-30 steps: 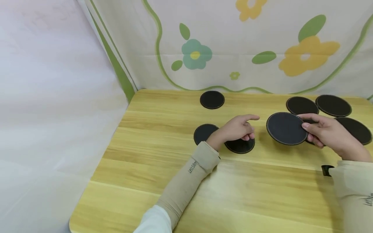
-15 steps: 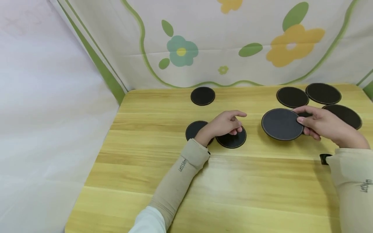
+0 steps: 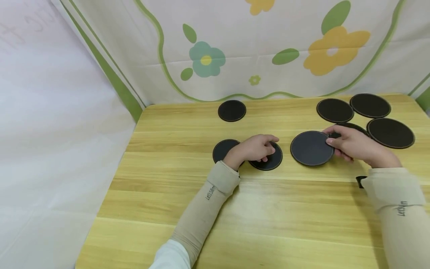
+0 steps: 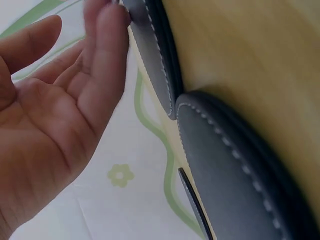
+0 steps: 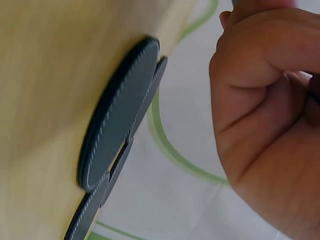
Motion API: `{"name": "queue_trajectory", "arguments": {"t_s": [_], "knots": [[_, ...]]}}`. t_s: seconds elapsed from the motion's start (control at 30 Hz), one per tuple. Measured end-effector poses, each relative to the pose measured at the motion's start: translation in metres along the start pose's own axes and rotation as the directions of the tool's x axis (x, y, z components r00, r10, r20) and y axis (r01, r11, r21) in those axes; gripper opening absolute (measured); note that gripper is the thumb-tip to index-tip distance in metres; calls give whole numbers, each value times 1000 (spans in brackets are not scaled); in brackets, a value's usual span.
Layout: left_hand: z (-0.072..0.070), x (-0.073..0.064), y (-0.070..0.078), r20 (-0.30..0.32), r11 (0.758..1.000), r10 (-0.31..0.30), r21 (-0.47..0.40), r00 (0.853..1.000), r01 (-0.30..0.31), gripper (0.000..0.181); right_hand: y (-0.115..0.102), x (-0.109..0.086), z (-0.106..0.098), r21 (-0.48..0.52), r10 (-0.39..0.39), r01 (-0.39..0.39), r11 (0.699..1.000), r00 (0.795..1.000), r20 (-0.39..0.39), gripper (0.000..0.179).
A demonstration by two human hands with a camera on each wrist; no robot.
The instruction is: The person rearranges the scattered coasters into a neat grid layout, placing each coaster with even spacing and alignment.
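Note:
My right hand [image 3: 356, 144] pinches the edge of a round black coaster [image 3: 310, 149] with a stitched border, thumb on top. It is held close over the wooden table [image 3: 285, 216], right of the middle. Farther left, my left hand [image 3: 255, 147] is over a second coaster [image 3: 273, 158], partly covering it. In the left wrist view its loosely bent fingers [image 4: 112, 45] come right to that coaster's upper face. My left wrist overlaps a neighbouring coaster [image 3: 221, 150]. The right wrist view shows my right palm [image 5: 265, 130], but the held coaster is out of sight there.
A lone coaster [image 3: 231, 110] lies near the table's back edge. Several more are grouped at the back right, among them a front one [image 3: 391, 133] and a rear one [image 3: 369, 105]. A flower-printed white cloth [image 3: 235, 41] hangs behind the table.
My right hand has brought its coaster left and lower, toward the table. My left fingers have dipped toward the coaster beneath them. The head view has shifted slightly.

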State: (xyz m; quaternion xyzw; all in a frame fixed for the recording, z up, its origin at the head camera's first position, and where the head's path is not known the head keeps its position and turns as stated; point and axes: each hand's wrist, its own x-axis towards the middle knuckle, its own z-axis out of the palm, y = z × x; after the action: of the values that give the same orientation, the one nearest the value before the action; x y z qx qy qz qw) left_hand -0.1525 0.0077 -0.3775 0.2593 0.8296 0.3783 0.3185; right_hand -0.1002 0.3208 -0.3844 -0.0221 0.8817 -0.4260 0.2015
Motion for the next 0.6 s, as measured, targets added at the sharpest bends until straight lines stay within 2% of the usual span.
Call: {"name": "queue_trajectory", "arguments": {"t_s": [0.1, 0.27, 0.6], "knots": [[1, -2, 1, 5, 1000, -24, 15, 1000, 24, 46, -2, 6, 9, 22, 21, -22, 1000, 999, 31, 42], [1, -3, 2, -1, 999, -27, 21, 1000, 27, 46, -2, 12, 20, 28, 44, -47, 999, 995, 94, 36], [1, -3, 4, -14, 998, -13, 55, 1000, 14, 44, -8, 13, 24, -45, 62, -57, 997, 992, 114, 48]]}}
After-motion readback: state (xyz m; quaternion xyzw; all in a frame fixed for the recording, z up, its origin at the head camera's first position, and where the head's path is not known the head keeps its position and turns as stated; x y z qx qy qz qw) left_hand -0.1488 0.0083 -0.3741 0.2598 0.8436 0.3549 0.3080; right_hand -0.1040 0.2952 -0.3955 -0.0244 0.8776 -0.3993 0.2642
